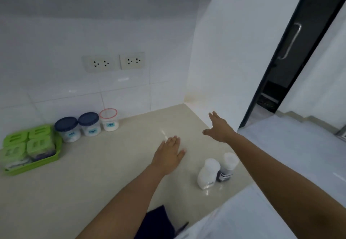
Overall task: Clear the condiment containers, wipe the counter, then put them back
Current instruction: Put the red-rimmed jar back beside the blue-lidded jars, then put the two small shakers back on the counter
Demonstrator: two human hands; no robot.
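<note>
At the bottom of the frame a dark cloth (159, 222) lies on the beige worktop (93, 173), and a little further, at lower right, two white shaker bottles (217, 171) stand touching each other. My left hand (169, 154) is flat with fingers together and holds nothing; my right hand (219, 127) is spread open, also empty. Far at the left, three jars (87, 126) stand in a row by the tiled wall beside a green tray (46, 161) of green-lidded boxes.
</note>
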